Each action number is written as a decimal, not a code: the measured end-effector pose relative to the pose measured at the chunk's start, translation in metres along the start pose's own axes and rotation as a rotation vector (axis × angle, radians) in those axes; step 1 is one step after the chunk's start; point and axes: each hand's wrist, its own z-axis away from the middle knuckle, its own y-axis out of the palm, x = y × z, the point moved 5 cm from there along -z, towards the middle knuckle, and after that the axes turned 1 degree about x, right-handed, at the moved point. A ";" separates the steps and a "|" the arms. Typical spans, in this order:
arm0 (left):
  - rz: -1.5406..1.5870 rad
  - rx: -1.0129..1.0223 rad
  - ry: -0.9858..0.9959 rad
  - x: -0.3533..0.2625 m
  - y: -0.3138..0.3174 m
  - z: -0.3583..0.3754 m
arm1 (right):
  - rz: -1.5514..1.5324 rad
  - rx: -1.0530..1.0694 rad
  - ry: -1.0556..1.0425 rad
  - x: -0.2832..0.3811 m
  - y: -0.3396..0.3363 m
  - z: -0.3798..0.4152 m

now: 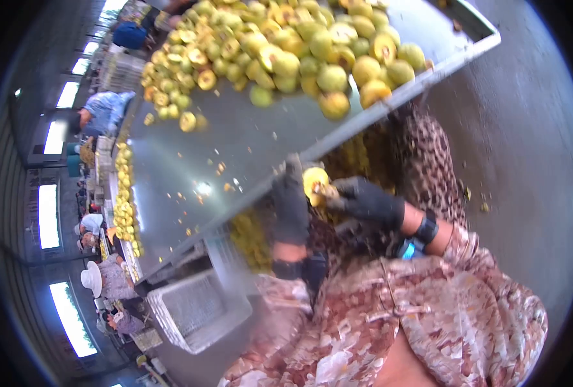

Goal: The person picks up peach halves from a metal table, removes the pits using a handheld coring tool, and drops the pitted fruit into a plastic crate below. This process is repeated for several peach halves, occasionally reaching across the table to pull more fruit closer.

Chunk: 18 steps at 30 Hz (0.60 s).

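Observation:
Just past the edge of the metal table (pixel 235 148), a cut yellow fruit half (pixel 314 180) with a brown centre sits between my gloved hands. My right hand (pixel 366 201), in a dark glove, has its fingers pinched together at the fruit's right side, on something small and brownish that is hard to make out. At the fruit's left, my left hand (pixel 290 205) is upright and blurred, its fingertips near the table rim; its grip is unclear. A large pile of green-yellow fruit (pixel 286 61), some cut, lies on the table's far part.
White stacked crates (pixel 196 306) stand at the lower left. Beneath my hands, a container holds yellow fruit (pixel 251 238). More fruit (pixel 125 200) lines the table's left side. Several people work at the left, one in a white hat (pixel 92 278). Small scraps dot the table.

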 end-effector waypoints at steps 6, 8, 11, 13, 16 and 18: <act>0.516 -0.217 0.166 -0.005 0.025 0.012 | -0.106 -0.122 0.004 0.001 0.018 -0.001; 0.590 -0.121 0.139 -0.037 0.029 0.018 | -0.168 -0.035 -0.036 0.011 0.012 0.001; 0.490 -0.090 0.198 -0.062 0.036 0.024 | -0.268 -0.025 -0.113 0.031 0.008 0.011; 0.336 -0.089 0.310 -0.083 0.041 0.028 | -0.409 0.012 -0.127 0.027 0.009 0.012; 0.251 -0.033 0.373 -0.103 0.050 0.036 | -0.487 0.124 -0.135 0.028 0.007 0.020; 0.426 0.058 0.237 -0.097 0.053 0.033 | -0.480 0.157 -0.186 0.041 0.001 0.025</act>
